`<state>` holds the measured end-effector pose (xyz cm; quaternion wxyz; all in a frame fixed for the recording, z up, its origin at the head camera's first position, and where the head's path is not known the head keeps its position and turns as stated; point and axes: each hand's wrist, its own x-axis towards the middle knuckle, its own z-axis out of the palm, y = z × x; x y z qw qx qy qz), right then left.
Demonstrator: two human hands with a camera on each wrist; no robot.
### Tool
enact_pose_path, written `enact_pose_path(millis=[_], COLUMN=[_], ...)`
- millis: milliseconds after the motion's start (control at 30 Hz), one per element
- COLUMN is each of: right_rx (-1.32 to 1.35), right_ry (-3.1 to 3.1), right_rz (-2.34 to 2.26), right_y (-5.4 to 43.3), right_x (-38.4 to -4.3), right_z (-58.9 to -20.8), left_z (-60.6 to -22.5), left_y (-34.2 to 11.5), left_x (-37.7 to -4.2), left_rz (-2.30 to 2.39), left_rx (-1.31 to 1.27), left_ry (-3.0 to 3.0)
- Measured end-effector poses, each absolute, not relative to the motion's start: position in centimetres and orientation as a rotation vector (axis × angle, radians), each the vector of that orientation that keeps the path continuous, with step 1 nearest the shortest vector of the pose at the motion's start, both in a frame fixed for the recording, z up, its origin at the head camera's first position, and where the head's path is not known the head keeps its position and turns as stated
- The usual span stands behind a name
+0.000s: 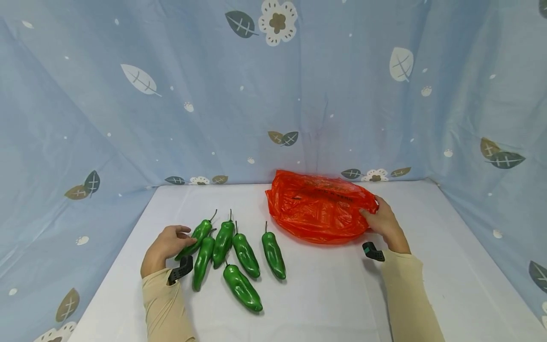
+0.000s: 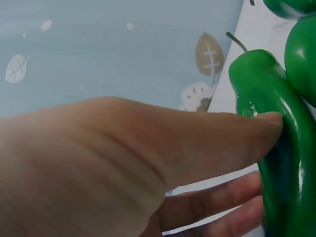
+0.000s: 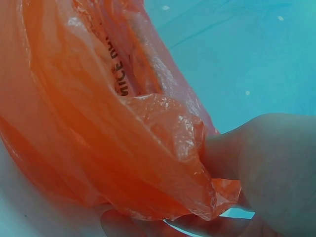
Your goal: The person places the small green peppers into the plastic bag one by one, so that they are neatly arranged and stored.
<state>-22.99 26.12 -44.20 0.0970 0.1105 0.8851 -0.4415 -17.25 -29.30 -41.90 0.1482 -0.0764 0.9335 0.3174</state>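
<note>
Left fingers (image 2: 229,195) pinch one green chili pepper (image 2: 296,148), right fingers (image 3: 224,155) the red plastic bag (image 1: 318,209); I judge little done: all six peppers lie to its left.

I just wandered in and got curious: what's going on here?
Someone is working at a white table with both hands. The left hand has its thumb on the leftmost green chili pepper, and the right hand pinches the right end of a red plastic bag. Five other green chili peppers lie on the table, outside the bag.
</note>
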Motion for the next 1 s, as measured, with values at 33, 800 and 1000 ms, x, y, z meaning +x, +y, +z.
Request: enact_pose_path(millis=[33, 800, 1000], right_rx=[0.324, 0.346, 0.352], right_ry=[2.618, 2.628, 2.628], right_rz=[-1.312, -1.283, -1.289], right_y=[26.11, 25.87, 25.89], right_x=[-22.98, -23.24, -23.45], right_z=[-44.26, -44.6, -44.51], left_z=[-41.96, -42.36, -41.84], left_y=[-29.37, -29.88, -29.79], left_x=[-17.24, -17.36, -17.31], left_rz=[0.914, 0.942, 0.95], left_rx=[-0.219, -0.236, -0.271], left_ry=[2.681, 2.703, 2.753])
